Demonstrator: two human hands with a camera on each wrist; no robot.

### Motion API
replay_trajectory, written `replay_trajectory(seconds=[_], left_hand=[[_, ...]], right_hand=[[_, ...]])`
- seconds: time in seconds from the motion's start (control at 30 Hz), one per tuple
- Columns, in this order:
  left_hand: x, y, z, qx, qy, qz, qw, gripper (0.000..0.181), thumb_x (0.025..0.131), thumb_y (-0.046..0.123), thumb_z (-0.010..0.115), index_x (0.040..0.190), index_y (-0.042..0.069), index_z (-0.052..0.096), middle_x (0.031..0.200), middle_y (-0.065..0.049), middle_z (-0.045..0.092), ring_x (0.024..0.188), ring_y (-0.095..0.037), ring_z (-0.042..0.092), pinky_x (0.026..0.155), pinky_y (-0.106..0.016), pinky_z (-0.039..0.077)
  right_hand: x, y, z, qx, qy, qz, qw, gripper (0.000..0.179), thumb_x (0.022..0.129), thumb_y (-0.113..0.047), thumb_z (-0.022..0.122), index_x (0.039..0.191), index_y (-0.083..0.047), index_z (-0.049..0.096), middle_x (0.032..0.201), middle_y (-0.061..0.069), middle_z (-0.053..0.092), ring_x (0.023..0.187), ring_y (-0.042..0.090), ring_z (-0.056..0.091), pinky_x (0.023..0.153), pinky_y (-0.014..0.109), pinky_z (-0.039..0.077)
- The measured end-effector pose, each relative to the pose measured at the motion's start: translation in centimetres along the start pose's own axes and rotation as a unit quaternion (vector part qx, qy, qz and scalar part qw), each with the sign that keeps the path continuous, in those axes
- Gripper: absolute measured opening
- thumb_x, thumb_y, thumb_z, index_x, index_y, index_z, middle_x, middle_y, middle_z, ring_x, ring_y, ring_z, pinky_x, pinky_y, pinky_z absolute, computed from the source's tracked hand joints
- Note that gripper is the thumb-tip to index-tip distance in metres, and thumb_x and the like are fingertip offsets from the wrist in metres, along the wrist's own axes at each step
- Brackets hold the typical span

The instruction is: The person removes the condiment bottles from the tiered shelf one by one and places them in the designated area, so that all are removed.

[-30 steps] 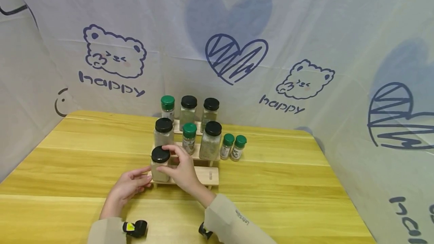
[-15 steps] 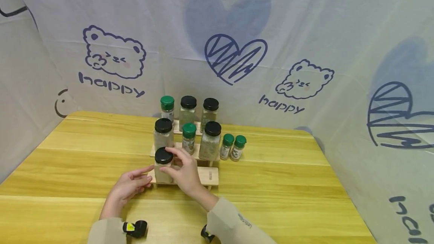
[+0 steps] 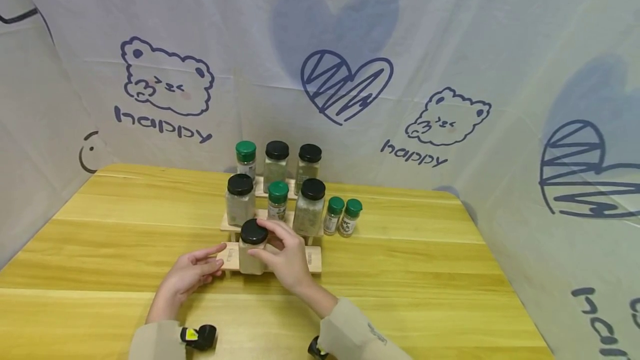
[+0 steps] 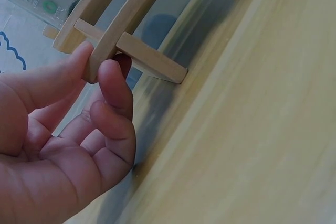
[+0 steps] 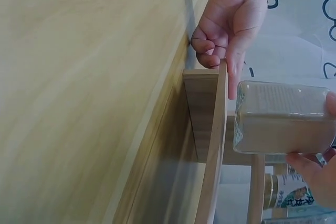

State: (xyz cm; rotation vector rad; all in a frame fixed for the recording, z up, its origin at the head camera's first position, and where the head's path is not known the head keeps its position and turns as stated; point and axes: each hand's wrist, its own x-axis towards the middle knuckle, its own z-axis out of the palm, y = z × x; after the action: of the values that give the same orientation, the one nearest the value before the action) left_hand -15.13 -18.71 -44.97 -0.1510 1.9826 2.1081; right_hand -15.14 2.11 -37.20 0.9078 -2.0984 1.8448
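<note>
My right hand (image 3: 287, 254) grips a square glass spice jar (image 3: 252, 257) with a black lid and pale powder inside. In the right wrist view the jar (image 5: 286, 119) hangs just above the lowest step, a small gap under its base. My left hand (image 3: 192, 274) pinches the left end of that step of the tiered wooden spice rack (image 3: 230, 257); in the left wrist view, thumb and curled fingers close round the wood (image 4: 113, 38). On the middle step stand a black-lidded jar (image 3: 240, 201), a green-capped jar (image 3: 278, 199) and a larger black-lidded jar (image 3: 310, 210).
The top step holds a green-capped jar (image 3: 246, 159) and two black-lidded jars (image 3: 276, 168). Two small green-capped jars (image 3: 334, 216) stand right of the rack on the wooden table (image 3: 410, 271). A printed cloth (image 3: 260, 32) hangs behind.
My right hand has moved the spice jar rightward from the left end of the lowest step, raising it off the wood. My left hand has stayed at the rack's end.
</note>
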Motion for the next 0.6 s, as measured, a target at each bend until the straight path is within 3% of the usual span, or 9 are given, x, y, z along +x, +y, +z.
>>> replay_trajectory(seconds=[0.23,0.6], left_hand=[[-0.2,0.1,0.1,-0.005,0.000,0.001,1.0000,0.048,0.085,0.005,0.059,0.128,-0.006,0.039,0.082,0.002,0.062,0.071,-0.011,0.058,0.058,-0.021,0.045],[-0.1,0.1,0.0,-0.007,-0.001,0.003,1.0000,0.047,0.086,0.005,0.058,0.128,-0.006,0.040,0.082,0.002,0.062,0.070,-0.011,0.058,0.057,-0.020,0.045]], right_hand=[[-0.6,-0.2,-1.0,0.005,0.008,0.025,0.9996,0.045,0.070,0.009,0.069,0.112,0.013,0.054,0.111,0.025,0.052,0.097,0.035,0.055,0.081,0.036,0.047],[-1.4,0.0,-2.5,0.001,0.034,-0.010,0.9994,0.044,0.067,0.013,0.070,0.107,0.016,0.054,0.105,0.027,0.054,0.090,0.038,0.057,0.076,0.041,0.048]])
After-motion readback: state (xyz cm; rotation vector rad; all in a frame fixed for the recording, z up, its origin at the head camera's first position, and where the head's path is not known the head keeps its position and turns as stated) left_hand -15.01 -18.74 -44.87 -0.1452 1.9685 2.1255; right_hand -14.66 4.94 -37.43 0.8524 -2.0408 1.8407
